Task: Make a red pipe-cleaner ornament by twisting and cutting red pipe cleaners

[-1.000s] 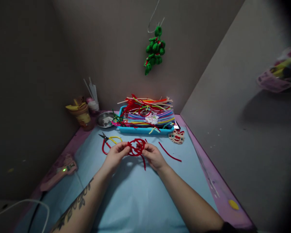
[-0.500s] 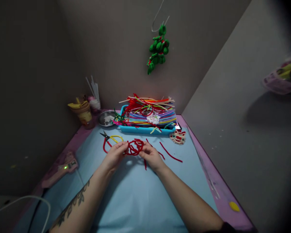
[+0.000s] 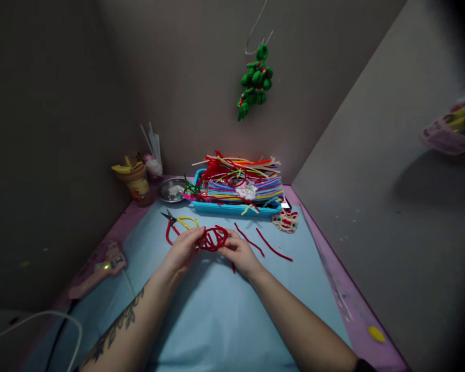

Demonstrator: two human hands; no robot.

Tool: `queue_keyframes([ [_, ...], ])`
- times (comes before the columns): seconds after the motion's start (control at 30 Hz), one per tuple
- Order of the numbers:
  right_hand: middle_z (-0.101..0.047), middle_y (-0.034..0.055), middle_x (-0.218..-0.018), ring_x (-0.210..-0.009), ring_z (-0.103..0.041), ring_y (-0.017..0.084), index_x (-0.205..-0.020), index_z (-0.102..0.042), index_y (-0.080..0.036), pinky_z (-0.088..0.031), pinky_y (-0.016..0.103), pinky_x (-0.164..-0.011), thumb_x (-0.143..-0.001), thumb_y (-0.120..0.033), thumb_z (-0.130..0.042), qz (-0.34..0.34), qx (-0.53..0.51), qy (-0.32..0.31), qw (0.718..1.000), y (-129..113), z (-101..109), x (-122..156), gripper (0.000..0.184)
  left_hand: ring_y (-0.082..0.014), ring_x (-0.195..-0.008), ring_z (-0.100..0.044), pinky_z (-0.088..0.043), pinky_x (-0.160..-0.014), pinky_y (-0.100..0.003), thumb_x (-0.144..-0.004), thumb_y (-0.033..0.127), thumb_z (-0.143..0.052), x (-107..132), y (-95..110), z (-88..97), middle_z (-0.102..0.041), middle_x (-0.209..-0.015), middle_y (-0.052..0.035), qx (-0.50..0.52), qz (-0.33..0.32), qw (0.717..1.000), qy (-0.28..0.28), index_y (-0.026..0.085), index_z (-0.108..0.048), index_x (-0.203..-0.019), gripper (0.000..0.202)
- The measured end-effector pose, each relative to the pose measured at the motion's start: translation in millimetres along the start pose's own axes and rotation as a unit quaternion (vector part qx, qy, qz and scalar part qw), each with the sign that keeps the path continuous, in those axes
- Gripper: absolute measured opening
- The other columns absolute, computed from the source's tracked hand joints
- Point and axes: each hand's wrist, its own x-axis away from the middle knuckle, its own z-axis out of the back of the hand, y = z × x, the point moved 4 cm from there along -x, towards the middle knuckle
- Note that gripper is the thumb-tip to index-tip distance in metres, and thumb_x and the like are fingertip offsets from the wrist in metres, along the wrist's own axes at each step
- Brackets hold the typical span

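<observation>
A rounded openwork shape of red pipe cleaners [image 3: 214,239] is held between both hands above the blue cloth [image 3: 220,320]. My left hand [image 3: 185,249] pinches its left edge. My right hand [image 3: 240,254] grips the right edge with thumb and fingers. Scissors [image 3: 173,220] with one red and one yellow handle lie just beyond my left hand, blades pointing left. Right of my right hand rest two loose red pipe cleaners [image 3: 274,245]. The end of another red piece shows below my right hand, its other part hidden.
A blue tray [image 3: 232,208] of colourful pipe cleaners stands at the back, beside a metal bowl [image 3: 172,191]. A red and cream crafted piece [image 3: 285,221] lies at its right corner. On the left is a pink glue gun [image 3: 101,274] with a green light.
The red shape has tilted and shifted slightly left and down in my hands. My right fingers have moved a little along its edge. The whole view has shifted slightly.
</observation>
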Motion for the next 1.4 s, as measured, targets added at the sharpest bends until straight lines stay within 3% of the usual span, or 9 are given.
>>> queue_keyframes([
  [0.13,-0.057,0.0090,-0.120,-0.111,-0.056,0.025,-0.079,-0.073,-0.021,-0.045,0.038,-0.094,-0.070,-0.040,-0.075,0.004,0.014,-0.012,1.000,4,-1,0,0.021,-0.0097,-0.051,-0.043,-0.033,-0.052,-0.023,-0.059,0.039,-0.075,-2,0,2.4,-0.048,-0.053,0.0052,-0.035,-0.025,0.999,0.002,0.016,-0.054,-0.058,0.031],
  [0.23,-0.057,0.0096,-0.119,-0.108,-0.057,0.024,-0.084,-0.068,-0.021,-0.047,0.038,-0.088,-0.077,-0.036,-0.069,0.034,0.074,0.065,0.995,-5,7,3,0.017,-0.0109,-0.053,-0.045,-0.035,-0.056,-0.024,-0.064,0.040,-0.072,-2,6,5.0,-0.052,-0.054,0.0039,-0.086,-0.082,0.993,0.000,0.016,-0.058,-0.061,0.028],
  [0.33,-0.059,0.0089,-0.112,-0.109,-0.054,0.024,-0.084,-0.064,-0.022,-0.042,0.043,-0.095,-0.082,-0.027,-0.063,0.154,0.208,0.175,0.950,-33,13,14,0.006,-0.0139,-0.062,-0.051,-0.038,-0.063,-0.025,-0.071,0.039,-0.069,5,14,0.6,-0.060,-0.063,0.0005,-0.191,-0.150,0.969,-0.033,0.017,-0.064,-0.067,0.023],
  [0.4,-0.060,0.0077,-0.108,-0.108,-0.053,0.024,-0.089,-0.064,-0.023,-0.040,0.045,-0.096,-0.083,-0.024,-0.062,0.232,0.279,0.171,0.916,-51,9,20,0.007,-0.0157,-0.067,-0.054,-0.040,-0.066,-0.026,-0.074,0.036,-0.067,12,17,-7.2,-0.063,-0.068,-0.0010,-0.271,-0.186,0.942,-0.070,0.017,-0.065,-0.069,0.020],
  [0.5,-0.064,0.0054,-0.097,-0.099,-0.055,0.023,-0.096,-0.066,-0.025,-0.042,0.043,-0.092,-0.085,-0.019,-0.059,0.279,0.335,0.132,0.890,-64,1,25,0.014,-0.0172,-0.072,-0.057,-0.041,-0.068,-0.026,-0.078,0.034,-0.063,21,17,-18.9,-0.065,-0.073,-0.0022,-0.339,-0.221,0.909,-0.103,0.018,-0.066,-0.071,0.017],
  [0.77,-0.070,0.0016,-0.091,-0.094,-0.053,0.022,-0.111,-0.066,-0.033,-0.039,0.041,-0.089,-0.086,-0.012,-0.056,0.310,0.388,0.101,0.862,-64,-4,30,0.034,-0.0171,-0.073,-0.054,-0.041,-0.071,-0.027,-0.084,0.029,-0.056,24,9,-26.0,-0.060,-0.073,-0.0014,-0.393,-0.261,0.874,-0.115,0.020,-0.061,-0.073,0.015],
  [1.07,-0.072,0.0017,-0.088,-0.091,-0.053,0.023,-0.104,-0.070,-0.030,-0.040,0.043,-0.087,-0.087,-0.014,-0.057,0.293,0.390,0.116,0.865,-60,-3,27,0.026,-0.0195,-0.078,-0.053,-0.037,-0.072,-0.030,-0.087,0.028,-0.053,25,7,-24.0,-0.061,-0.078,-0.0034,-0.501,-0.329,0.796,-0.088,0.021,-0.059,-0.076,0.015],
  [1.23,-0.071,0.0025,-0.087,-0.091,-0.054,0.022,-0.104,-0.070,-0.030,-0.041,0.044,-0.088,-0.088,-0.016,-0.057,0.274,0.362,0.118,0.883,-61,-1,25,0.025,-0.0193,-0.079,-0.055,-0.037,-0.072,-0.030,-0.088,0.030,-0.054,24,6,-22.5,-0.063,-0.079,-0.0033,-0.500,-0.338,0.793,-0.088,0.021,-0.060,-0.078,0.014],
  [1.4,-0.071,0.0025,-0.084,-0.090,-0.053,0.023,-0.102,-0.071,-0.030,-0.042,0.044,-0.087,-0.087,-0.016,-0.058,0.271,0.361,0.118,0.885,-60,-1,24,0.024,-0.0187,-0.077,-0.055,-0.039,-0.072,-0.029,-0.087,0.030,-0.055,22,5,-21.6,-0.062,-0.079,-0.0030,-0.481,-0.326,0.808,-0.096,0.021,-0.061,-0.079,0.013],
])
